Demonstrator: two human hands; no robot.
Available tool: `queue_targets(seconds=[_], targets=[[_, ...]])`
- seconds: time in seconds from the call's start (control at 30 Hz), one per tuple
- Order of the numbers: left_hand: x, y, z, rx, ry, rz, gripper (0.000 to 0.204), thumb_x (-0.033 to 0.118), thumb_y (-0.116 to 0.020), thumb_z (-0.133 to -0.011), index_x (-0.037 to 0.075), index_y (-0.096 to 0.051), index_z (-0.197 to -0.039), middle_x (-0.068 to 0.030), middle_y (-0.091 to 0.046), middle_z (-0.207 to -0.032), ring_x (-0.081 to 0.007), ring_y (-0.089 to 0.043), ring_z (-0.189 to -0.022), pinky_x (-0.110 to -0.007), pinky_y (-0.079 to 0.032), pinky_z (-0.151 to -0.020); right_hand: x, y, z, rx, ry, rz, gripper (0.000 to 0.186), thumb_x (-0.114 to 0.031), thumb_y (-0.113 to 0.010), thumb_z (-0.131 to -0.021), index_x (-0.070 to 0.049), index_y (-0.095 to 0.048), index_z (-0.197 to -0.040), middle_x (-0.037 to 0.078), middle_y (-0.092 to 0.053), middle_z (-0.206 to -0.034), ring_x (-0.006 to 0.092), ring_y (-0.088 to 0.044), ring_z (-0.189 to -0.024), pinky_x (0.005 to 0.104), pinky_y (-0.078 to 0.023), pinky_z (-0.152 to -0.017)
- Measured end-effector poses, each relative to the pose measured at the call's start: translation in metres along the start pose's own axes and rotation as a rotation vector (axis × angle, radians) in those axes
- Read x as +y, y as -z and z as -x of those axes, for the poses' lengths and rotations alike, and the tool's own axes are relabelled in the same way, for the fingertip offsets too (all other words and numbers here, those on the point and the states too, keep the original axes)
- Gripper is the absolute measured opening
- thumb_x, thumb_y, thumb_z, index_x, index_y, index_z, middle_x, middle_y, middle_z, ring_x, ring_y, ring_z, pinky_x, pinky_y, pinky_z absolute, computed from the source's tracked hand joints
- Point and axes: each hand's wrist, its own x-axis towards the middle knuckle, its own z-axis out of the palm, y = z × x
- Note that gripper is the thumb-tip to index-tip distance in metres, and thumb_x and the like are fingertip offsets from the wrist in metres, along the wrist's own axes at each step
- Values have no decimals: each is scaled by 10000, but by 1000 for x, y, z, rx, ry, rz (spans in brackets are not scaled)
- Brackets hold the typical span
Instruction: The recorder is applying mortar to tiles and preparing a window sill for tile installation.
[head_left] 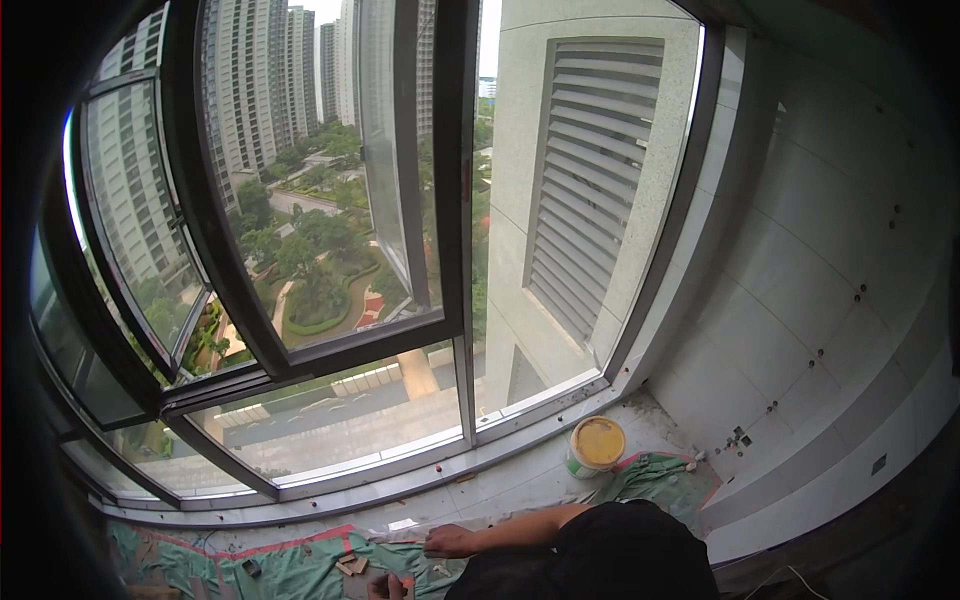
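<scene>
Head view: right hand (452,541) at edge of sheet (285,563), left hand (384,588) near scraps (352,565); can't tell whether either's fingers grip. Sheet lies rumpled below window (456,250); a snagged fold could scatter scraps.

2 hands (452,541), 1 bkt (597,450), 1 louvred vent (597,170), 2 open sashes (388,130), approx. 3 brown pcs (352,566)

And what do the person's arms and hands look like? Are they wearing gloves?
No gloves show. The bare right hand has a bare forearm with no watch visible, leading up to plain black cloth that looks like a short sleeve. The left hand looks bare too, but the picture's edge cuts off its arm.
</scene>
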Motion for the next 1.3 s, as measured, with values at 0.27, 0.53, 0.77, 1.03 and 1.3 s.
queue_targets(seconds=[0.27,0.53,0.77,1.03,1.3], targets=[[-8,65,65,528,215,357,202,182,-728,-1110,-19,-719,-1127,-58,-770,-935,-138,-734,-830,-301,-579,-790,-29,32,-26,166,-129,10,186,-250,-796,-1011,-87,-869,-1064,141,-802,-995,379,-757,-953,485,-591,-839],[-65,41,114,840,313,639,269,288,-702,-1143,19,-723,-1133,-54,-774,-974,-150,-749,-841,-320,-604,-809,-101,19,-114,20,99,-17,174,-212,-782,-1032,-58,-846,-1084,145,-769,-951,361,-739,-885,473,-574,-797],[-40,29,19,660,313,758,665,365,-736,-1125,-23,-495,-1609,-145,-661,-1431,-189,-705,-1178,-361,-662,-921,-146,21,-194,-153,102,-369,172,-144,-765,-1061,10,-820,-1112,185,-763,-909,315,-761,-786,399,-563,-724],[-37,82,-149,624,227,660,237,212,-765,-1111,33,-739,-1265,10,-758,-1107,-76,-695,-1029,-263,-543,-952,-83,15,-339,-233,134,-461,172,-156,-789,-1041,9,-814,-1079,182,-767,-890,287,-739,-750,391,-575,-723],[-20,135,-286,627,134,563,284,134,-794,-1074,19,-723,-1323,-32,-781,-1163,-97,-725,-1055,-283,-581,-940,-39,56,-506,-482,208,-372,212,-235,-821,-1030,-34,-848,-1092,179,-816,-980,322,-811,-894,410,-617,-805]])
